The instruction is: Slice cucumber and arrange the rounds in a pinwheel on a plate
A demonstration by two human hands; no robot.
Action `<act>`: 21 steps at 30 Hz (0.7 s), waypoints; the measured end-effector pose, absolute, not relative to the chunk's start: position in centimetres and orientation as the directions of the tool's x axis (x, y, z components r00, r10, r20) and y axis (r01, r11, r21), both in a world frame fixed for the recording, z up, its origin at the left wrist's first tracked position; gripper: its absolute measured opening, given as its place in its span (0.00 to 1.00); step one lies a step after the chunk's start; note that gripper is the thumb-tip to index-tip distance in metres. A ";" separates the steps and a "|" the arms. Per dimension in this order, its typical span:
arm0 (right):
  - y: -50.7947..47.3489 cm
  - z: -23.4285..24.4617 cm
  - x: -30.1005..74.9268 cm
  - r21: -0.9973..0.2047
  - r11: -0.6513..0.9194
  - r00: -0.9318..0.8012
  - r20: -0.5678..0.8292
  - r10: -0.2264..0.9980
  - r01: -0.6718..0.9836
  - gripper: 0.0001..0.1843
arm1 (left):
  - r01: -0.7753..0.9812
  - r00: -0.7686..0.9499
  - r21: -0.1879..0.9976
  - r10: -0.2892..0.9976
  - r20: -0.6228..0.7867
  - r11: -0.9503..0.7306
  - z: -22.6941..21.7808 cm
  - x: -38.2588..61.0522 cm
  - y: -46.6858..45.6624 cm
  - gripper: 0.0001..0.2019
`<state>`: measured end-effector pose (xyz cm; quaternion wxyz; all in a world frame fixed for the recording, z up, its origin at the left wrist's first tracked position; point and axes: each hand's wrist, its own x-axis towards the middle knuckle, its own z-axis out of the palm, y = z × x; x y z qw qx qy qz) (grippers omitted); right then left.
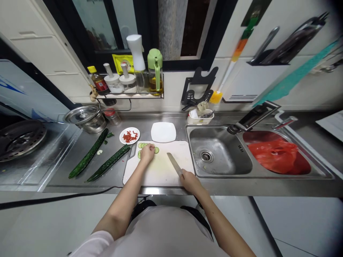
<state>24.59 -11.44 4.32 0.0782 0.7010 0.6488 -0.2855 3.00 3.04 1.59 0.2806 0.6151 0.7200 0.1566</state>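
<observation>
On the white cutting board [171,178], thin cucumber slices [157,150] lie near the far left edge. My left hand [147,153] is closed over them, its fingers bent together on the slices and partly hiding them. My right hand [189,181] grips the handle of a kitchen knife [174,164], whose blade points away and to the left, resting flat or nearly so over the board. Beyond the board stand a white rectangular plate [163,132] and a small white plate holding chopped red pieces [130,136]. Two whole-looking cucumbers [89,153] [108,164] lie to the left.
A steel sink [219,153] adjoins the board's right side; a red plastic bag [276,155] fills the second basin. At the back left are a lidded pot [87,117] and a red-lidded jar [112,116]. Seasoning bottles and an oil jug [155,71] stand on a wall rack.
</observation>
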 end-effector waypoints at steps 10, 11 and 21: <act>-11.4 5.0 24.4 -0.231 -0.108 -0.025 -0.505 0.863 0.967 0.15 | 0.756 0.035 0.638 0.964 -0.263 0.146 0.6 1.9 -0.1 0.08; -11.4 5.1 24.3 -0.220 -0.102 -0.024 -0.505 0.863 0.970 0.15 | 0.777 0.041 0.618 0.969 -0.245 0.123 0.6 2.0 -0.2 0.08; -12.1 6.9 21.9 -0.200 0.005 -0.110 -0.520 0.847 0.980 0.15 | 0.866 0.054 0.499 0.985 -0.161 0.034 0.3 1.7 -0.9 0.12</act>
